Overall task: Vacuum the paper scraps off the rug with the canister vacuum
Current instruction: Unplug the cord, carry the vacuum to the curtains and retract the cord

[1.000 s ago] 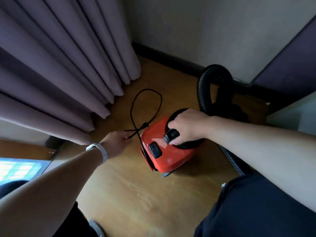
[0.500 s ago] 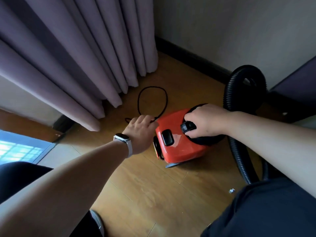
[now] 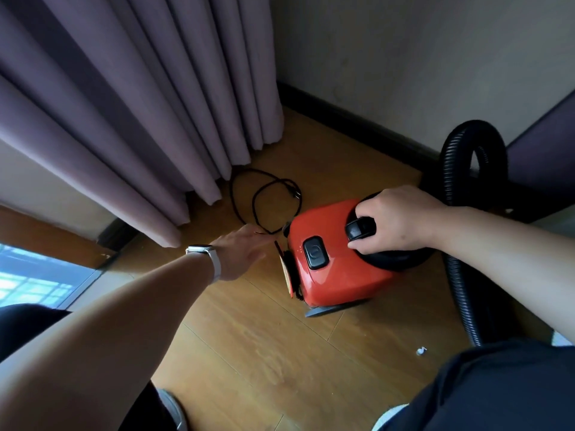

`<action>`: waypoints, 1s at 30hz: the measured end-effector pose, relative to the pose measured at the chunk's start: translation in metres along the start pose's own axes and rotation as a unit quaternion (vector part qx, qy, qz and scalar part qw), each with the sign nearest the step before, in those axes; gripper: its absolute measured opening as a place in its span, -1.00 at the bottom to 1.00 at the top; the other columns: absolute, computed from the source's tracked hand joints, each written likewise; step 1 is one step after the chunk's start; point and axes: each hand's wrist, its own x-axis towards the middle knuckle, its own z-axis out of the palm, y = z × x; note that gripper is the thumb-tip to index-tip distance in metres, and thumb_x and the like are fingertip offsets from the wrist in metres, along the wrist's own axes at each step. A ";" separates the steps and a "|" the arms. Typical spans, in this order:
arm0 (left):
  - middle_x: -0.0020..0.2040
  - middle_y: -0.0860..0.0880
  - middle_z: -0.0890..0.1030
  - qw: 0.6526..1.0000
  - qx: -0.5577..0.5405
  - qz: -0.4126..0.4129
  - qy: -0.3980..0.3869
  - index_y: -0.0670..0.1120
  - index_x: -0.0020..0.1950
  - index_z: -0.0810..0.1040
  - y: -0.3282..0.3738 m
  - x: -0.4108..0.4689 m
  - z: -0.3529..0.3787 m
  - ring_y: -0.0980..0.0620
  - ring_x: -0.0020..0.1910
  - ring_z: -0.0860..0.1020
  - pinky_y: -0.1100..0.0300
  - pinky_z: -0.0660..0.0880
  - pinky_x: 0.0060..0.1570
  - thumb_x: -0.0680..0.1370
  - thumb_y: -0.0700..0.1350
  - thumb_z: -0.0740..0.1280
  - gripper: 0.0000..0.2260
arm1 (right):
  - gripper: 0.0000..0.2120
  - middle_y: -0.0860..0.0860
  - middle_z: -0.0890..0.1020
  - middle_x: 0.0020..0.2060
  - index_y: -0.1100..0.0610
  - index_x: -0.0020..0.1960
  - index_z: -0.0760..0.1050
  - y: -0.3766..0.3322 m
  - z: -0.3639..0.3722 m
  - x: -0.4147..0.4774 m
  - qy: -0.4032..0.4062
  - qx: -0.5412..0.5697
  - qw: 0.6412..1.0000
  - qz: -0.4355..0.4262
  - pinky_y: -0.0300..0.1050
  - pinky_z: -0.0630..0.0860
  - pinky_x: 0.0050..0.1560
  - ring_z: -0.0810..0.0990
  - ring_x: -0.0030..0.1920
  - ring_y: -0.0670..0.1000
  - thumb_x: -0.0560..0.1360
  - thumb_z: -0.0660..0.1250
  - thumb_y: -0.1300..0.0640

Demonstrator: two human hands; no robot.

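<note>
The red canister vacuum (image 3: 336, 275) stands on the wooden floor. My right hand (image 3: 401, 219) grips its black top handle (image 3: 357, 230). Its ribbed black hose (image 3: 457, 275) arches up behind it and runs down along the right. The black power cord (image 3: 249, 194) lies in loose loops on the floor to the vacuum's left. My left hand (image 3: 242, 253), with a watch on the wrist, reaches toward the cord's near end beside the vacuum, fingers stretched out and blurred. One small white paper scrap (image 3: 421, 350) lies on the floor near my right knee. No rug is in view.
Purple curtains (image 3: 140, 119) hang at the left, reaching the floor close to the cord. A wall with a dark baseboard (image 3: 357, 126) closes the back. A low window (image 3: 31, 281) shows at the lower left. My dark-clothed legs fill the bottom corners.
My left hand held the cord a second ago; now its fingers are stretched out by the vacuum's rear and the cord lies looped on the floor. My right hand stayed on the handle.
</note>
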 end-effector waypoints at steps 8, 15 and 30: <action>0.19 0.05 0.52 0.993 -0.092 0.039 0.056 -0.01 0.26 0.58 0.010 0.009 -0.011 0.10 0.15 0.48 0.19 0.40 0.20 0.66 -0.08 0.18 -0.75 | -0.53 -0.10 0.51 -0.47 0.00 -0.35 0.43 0.003 -0.022 -0.017 0.057 0.038 0.998 0.013 -0.08 0.44 -0.30 0.49 -0.36 -0.08 0.23 0.27 -0.43; 0.03 -0.04 0.57 0.988 -0.001 0.056 0.141 -0.09 0.14 0.57 0.008 0.016 -0.025 -0.04 -0.02 0.52 -0.03 0.51 0.01 0.65 -0.04 0.17 -0.77 | -0.53 -0.11 0.52 -0.47 -0.04 -0.38 0.41 0.005 -0.026 -0.021 0.062 0.054 0.997 0.003 -0.05 0.47 -0.30 0.49 -0.38 -0.10 0.22 0.22 -0.46; -0.18 0.09 0.64 0.970 -0.209 -0.113 0.056 0.13 -0.16 0.60 0.017 0.011 -0.027 0.08 -0.17 0.58 0.23 0.43 -0.23 0.64 0.04 0.24 -0.78 | -0.54 -0.09 0.57 -0.43 0.00 -0.29 0.55 0.001 -0.034 -0.022 0.085 0.096 0.992 0.016 -0.04 0.52 -0.23 0.53 -0.33 -0.07 0.21 0.31 -0.41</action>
